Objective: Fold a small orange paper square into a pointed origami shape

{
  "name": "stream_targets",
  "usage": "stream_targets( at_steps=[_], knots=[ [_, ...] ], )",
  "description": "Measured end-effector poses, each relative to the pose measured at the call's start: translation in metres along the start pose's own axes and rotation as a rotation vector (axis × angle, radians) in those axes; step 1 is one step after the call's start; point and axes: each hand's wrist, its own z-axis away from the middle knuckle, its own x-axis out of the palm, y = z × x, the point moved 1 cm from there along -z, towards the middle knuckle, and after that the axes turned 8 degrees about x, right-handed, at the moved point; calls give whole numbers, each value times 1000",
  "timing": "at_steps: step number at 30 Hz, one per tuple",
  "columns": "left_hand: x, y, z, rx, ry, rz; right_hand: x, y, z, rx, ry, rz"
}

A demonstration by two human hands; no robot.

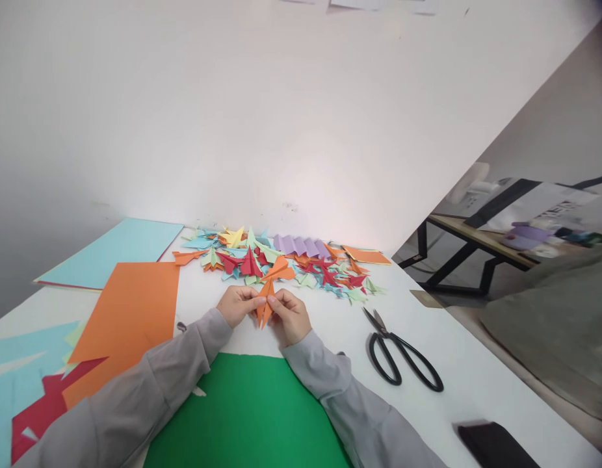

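Between my two hands is a small folded orange paper figure, pointed at the top and split into two tips below. My left hand pinches its left edge between thumb and fingers. On the opposite edge, my right hand grips it the same way. Just beyond it lies another folded orange paper piece, and the two overlap in view. A pile of folded paper shapes in red, green, yellow, blue and orange spreads behind my hands. Under my forearms rests a green sheet.
Black-handled scissors lie partly open on the right, with a black object nearer the front edge. Orange sheets, a light blue sheet stack and red scraps are on the left. A pleated purple strip sits by the wall.
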Motion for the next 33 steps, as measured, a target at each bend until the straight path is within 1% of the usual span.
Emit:
stream_targets(
  at_steps=[6,8,10,12,16,20,24,29,33],
  knots=[
    [0,-4,-1,-43,-40,43,-4,4,-2,40,2,-40],
    [1,-2,-1,-72,-63,75,-5,5,-3,42,12,-49],
    [3,0,1,-82,-112,59,-6,5,-4,34,23,-55],
    [5,3,4,-65,-154,0,-7,7,-6,10,27,-38],
    [9,5,8,-25,-169,-124,-8,9,-7,-30,47,-2],
    [9,4,8,-35,-181,-125,-8,9,-7,-17,94,-12],
    [9,2,7,-6,-193,-165,-7,6,-6,-21,88,-31],
    [8,-3,7,35,-223,-219,-5,5,-4,40,100,-107],
    [6,-4,6,102,-245,-230,-6,6,-5,69,89,-127]
  ],
)
